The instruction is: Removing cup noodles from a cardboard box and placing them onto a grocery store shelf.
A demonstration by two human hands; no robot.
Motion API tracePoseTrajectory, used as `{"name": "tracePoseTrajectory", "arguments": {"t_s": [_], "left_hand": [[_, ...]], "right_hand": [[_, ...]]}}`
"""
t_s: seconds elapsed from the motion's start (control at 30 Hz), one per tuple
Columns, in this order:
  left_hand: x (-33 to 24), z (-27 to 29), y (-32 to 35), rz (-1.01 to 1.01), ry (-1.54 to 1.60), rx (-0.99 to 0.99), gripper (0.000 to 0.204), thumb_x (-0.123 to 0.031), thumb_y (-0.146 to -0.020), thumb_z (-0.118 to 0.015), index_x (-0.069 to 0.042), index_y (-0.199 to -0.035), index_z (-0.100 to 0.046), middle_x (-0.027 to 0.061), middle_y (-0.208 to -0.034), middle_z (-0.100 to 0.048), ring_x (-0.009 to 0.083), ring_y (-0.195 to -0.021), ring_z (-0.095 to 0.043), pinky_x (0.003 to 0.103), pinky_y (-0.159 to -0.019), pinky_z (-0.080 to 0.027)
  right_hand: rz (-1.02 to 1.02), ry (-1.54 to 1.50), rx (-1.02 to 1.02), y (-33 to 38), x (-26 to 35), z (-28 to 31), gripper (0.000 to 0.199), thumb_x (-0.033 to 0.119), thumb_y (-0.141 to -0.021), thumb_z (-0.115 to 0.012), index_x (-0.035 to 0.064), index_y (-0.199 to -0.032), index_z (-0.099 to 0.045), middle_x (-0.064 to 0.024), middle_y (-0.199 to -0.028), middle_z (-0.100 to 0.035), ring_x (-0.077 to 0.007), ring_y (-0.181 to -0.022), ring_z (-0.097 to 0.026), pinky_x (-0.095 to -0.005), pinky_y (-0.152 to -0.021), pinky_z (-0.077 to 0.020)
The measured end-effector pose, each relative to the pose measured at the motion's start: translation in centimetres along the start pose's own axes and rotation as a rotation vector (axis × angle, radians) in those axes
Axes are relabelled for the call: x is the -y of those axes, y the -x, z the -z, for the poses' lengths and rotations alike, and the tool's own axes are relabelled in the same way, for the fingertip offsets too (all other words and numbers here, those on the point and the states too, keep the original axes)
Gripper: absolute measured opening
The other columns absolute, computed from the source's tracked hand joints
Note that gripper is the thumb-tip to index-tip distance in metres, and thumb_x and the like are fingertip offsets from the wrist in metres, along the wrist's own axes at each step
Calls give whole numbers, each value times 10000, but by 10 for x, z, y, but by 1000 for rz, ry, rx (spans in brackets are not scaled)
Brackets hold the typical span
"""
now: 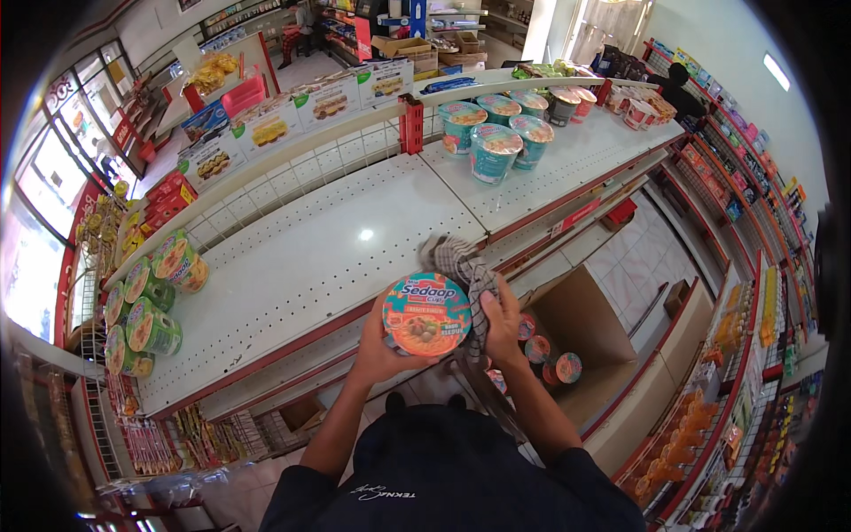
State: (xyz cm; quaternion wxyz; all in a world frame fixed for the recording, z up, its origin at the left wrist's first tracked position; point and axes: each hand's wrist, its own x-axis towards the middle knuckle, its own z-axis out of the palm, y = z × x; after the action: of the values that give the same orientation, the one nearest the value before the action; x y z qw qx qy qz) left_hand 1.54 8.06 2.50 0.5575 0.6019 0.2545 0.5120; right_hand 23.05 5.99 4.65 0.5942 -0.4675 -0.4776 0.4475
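My left hand (383, 353) is wrapped round a cup of instant noodles (426, 315) with an orange and teal lid, which faces up toward me. Against the cup's right side, my right hand (501, 321) grips a grey checked cloth (463, 270), whose upper end flops away from me. Both hands are in front of the perforated white shelf (319, 257). More teal noodle cups (495, 152) stand grouped on the shelf's far right section. Green-lidded cups (152, 325) sit at its left end. The cup's underside is hidden.
An open cardboard box (581, 332) with several noodle cups inside stands low on my right. A red post (411, 124) and wire mesh back the shelf. Stocked racks (740, 355) line the right. A person in dark clothing (678, 91) is at the far right, another (300, 31) far back.
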Motion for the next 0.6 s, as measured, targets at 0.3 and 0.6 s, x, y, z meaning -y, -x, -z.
{"name": "tracePoseTrajectory", "arguments": {"t_s": [0.3, 0.6], "left_hand": [[23, 18, 13, -4, -378, -87, 844, -194, -688, -860, 3, -1404, -458, 200, -1340, -576, 319, -1289, -560, 401, -1051, -463], [-32, 26, 10, -23, -434, -204, 964, -77, -615, -910, -18, -1464, -457, 143, -1364, -576, 232, -1221, -595, 367, -1011, -492]], "right_hand": [[719, 871, 491, 21, 33, -49, 492, 292, -875, -671, 214, -1359, -632, -143, -1527, -488, -346, -1460, -397, -561, -1185, -283], [726, 632, 337, -27, 33, -56, 436, 178, -851, -686, 97, -1278, -652, -214, -1376, -581, -348, -1329, -536, -507, -1116, -392]]}}
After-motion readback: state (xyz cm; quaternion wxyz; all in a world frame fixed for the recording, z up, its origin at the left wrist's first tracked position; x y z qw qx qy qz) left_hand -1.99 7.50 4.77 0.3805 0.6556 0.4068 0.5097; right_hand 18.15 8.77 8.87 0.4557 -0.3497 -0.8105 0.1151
